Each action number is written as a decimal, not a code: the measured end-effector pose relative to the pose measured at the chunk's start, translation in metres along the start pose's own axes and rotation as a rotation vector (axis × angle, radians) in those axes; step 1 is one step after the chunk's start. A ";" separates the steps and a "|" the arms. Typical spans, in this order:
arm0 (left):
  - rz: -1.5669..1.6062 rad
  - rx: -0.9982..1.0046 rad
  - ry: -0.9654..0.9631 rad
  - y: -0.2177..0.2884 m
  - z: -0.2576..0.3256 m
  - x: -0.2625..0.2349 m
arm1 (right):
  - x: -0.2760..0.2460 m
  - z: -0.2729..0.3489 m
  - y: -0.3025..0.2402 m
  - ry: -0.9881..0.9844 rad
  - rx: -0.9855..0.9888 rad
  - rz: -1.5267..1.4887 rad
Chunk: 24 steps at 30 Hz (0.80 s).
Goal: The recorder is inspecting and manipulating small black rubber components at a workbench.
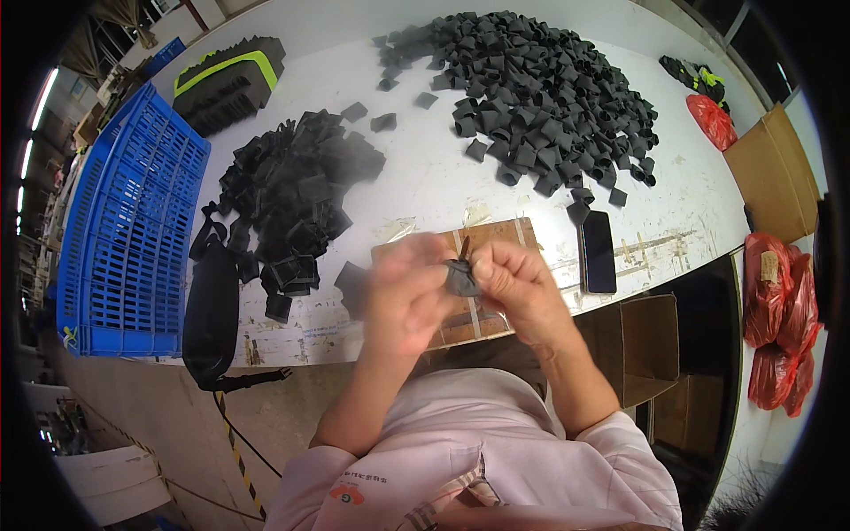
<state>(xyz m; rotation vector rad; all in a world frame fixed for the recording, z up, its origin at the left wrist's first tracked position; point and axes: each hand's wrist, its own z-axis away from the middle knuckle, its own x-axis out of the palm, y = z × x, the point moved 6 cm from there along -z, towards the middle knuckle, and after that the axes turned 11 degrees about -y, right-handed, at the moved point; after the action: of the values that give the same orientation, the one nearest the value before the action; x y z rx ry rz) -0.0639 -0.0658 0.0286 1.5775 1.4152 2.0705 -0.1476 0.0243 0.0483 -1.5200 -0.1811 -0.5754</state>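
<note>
one blue crate (142,221) (contents unclear) stands left; right hand (521,288) pinches dark fabric (460,281), left hand (400,296) curls, hold blurred.

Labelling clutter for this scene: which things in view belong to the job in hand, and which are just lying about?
Likely in the job:
dark piece, pinched in the right hand, blurred left hand beside it
left heap and right heap of dark pieces
brown board beneath the hands

Likely just lying about:
phone
black pouch
red bags
blue crate (use unclear)
</note>
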 end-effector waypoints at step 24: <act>0.510 -0.183 -0.092 -0.025 -0.007 0.001 | -0.026 -0.032 0.009 -0.163 -0.022 0.132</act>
<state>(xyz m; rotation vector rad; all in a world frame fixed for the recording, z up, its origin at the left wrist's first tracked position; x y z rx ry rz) -0.0799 -0.0561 0.0100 2.0808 0.8193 2.2634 -0.1734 -0.0009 0.0265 -1.5874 -0.1984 -0.3499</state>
